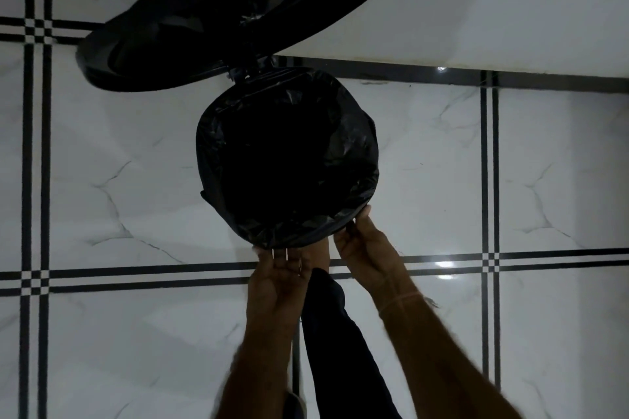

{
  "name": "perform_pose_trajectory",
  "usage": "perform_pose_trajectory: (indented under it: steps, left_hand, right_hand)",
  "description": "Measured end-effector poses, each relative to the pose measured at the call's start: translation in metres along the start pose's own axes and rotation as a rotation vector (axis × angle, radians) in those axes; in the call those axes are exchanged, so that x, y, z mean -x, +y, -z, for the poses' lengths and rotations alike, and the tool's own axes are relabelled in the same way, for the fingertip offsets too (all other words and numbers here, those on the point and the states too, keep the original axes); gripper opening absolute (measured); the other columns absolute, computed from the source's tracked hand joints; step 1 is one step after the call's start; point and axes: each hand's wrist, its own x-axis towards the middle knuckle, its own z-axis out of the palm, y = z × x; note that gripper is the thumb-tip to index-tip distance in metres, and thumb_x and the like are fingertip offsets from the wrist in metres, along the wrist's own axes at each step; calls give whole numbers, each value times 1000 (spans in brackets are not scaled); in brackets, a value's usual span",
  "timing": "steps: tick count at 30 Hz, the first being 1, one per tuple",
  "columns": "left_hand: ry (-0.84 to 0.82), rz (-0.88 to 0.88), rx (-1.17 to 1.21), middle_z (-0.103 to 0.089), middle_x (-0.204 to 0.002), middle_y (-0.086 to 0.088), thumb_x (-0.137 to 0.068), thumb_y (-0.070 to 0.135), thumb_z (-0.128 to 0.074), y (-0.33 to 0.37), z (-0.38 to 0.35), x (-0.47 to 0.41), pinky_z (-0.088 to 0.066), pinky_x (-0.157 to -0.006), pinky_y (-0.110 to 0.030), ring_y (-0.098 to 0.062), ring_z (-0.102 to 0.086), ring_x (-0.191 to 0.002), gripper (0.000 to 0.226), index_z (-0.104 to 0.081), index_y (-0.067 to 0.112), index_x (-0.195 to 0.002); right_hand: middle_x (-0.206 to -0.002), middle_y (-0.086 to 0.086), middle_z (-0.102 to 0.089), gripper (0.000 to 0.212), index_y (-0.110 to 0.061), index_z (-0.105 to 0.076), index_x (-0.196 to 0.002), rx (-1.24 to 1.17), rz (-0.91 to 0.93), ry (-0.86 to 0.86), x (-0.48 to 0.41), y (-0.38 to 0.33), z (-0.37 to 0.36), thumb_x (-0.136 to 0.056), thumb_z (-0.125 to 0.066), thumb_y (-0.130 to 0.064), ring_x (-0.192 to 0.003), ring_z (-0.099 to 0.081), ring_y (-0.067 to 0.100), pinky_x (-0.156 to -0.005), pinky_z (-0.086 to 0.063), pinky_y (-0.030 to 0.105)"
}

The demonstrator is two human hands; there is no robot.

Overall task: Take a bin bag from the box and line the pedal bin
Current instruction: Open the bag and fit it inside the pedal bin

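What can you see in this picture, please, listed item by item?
pedal bin: one, black, on the floor, centre of view.
lid: one, black, raised open behind the bin.
bin bag: one, black, inside the bin, folded over the rim.
floor: white marbled tiles with black double lines.
wall: white, behind the bin.
trouser leg: one, dark, foot at the bin's base.
left hand: at the near rim.
right hand: pinching the bag at the near rim.

Left hand (279,274): forearm bare, reaching forward, palm up, fingers spread and extended, tips at the bin bag (289,160) edge. Right hand (362,247): forearm bare, thin band at the wrist, fingers curled, grip pinching the bag's edge. Hands near each other, apart.
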Motion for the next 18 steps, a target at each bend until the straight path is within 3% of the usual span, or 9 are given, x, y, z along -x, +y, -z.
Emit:
perform_pose_trajectory:
  steps: [2,5,7,9,11,13,14,16,18]
  left_hand:
    - [29,24,16,-75,-90,1,-103,25,-55,-3,-1,-6,-61,-69,-30,-17,-73,-76,24,-74,15,-95]
    - [110,24,51,-76,-79,1,-109,21,-44,-5,-7,-13,-58,-58,-24,-14,-71,-63,49,-80,15,-76]
    - [154,48,-3,-72,-72,-2,-105,12,-49,-2,-14,-17,-56,-52,-23,-14,-68,-55,38,-75,9,-78]
    - [214,67,-106,-71,-66,-5,-102,4,-50,5,-20,-20,-56,-50,-22,-15,-68,-50,24,-67,6,-85]
    - [234,63,-131,-73,-72,-7,-101,2,-50,12,-19,-21,-60,-59,-26,-19,-71,-63,22,-67,4,-87]
    - [214,28,-74,-74,-88,-5,-104,14,-51,22,-17,-13,-58,-82,-34,-22,-70,-85,35,-74,11,-78]
    - [197,5,-33,-76,-93,-3,-105,26,-50,28,-17,-9,-55,-90,-37,-22,-71,-90,44,-77,16,-72]
    - [162,-29,-40,-79,-99,-3,-102,45,-49,43,-20,-2,-53,-93,-41,-22,-74,-95,43,-78,20,-84]
    - [158,-61,-157,-77,-104,-5,-104,42,-49,57,-25,-1,-54,-89,-40,-22,-72,-101,35,-72,16,-101]
  right_hand:
    - [-91,8,-80,43,-9,-83,-84,-64,11,30,2,9,-10,-99,-49,-31,-81,-79,19,-69,-64,31]
    - [-94,9,-78,32,-9,-81,-87,-127,-6,110,6,18,-22,-84,-64,-36,-81,-78,25,-70,-66,40]
    - [-95,9,-74,25,-9,-75,-92,-96,-51,202,1,18,-25,-85,-71,-33,-80,-74,27,-62,-66,38]
    - [-87,7,-68,15,-9,-70,-91,-12,-65,315,-10,14,-26,-99,-64,-20,-61,-69,19,-44,-57,25]
    - [-75,5,-68,19,-8,-66,-87,63,-59,378,-17,5,-29,-103,-55,-11,-46,-66,14,-39,-51,21]
    - [-76,6,-75,21,-8,-68,-92,129,-46,349,-15,-6,-27,-105,-52,-14,-64,-73,16,-55,-59,29]
    - [-89,6,-78,25,-10,-70,-100,175,-51,309,-10,-15,-27,-107,-51,-26,-82,-75,18,-67,-60,34]
    - [-111,5,-77,44,-15,-70,-114,228,-47,211,-2,-35,-29,-104,-45,-50,-108,-70,22,-85,-55,38]
    - [-110,5,-76,42,-14,-69,-116,270,-37,185,-1,-50,-35,-102,-49,-49,-108,-69,25,-84,-56,40]
